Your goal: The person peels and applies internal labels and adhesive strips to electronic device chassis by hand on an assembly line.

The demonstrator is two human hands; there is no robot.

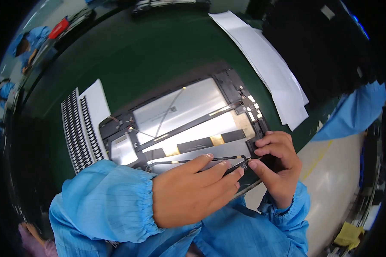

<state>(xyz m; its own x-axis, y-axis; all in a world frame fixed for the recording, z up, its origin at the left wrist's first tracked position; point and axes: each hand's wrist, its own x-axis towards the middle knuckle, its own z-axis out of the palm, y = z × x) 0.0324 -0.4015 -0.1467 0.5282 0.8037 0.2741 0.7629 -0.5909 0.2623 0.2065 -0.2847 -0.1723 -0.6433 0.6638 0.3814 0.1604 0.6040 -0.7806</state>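
An opened tablet-like device (180, 112) lies tilted in front of me, with a black frame, silver plates and gold tape strips. A thin black cable (188, 161) runs along its near edge. My left hand (195, 188) lies over that near edge, fingers stretched out, their tips close to the cable's right end. At the near right corner my right hand (279, 168) is closed, thumb and curled fingers against the black frame. Whether a small part sits between those fingertips is hidden.
Left of the device lie white strips with rows of small black pieces (75, 132) and a white card (95, 103). Long white sheets (266, 64) lie on the green table (158, 53) at the right. Blue-clad people (38, 36) sit at the far left.
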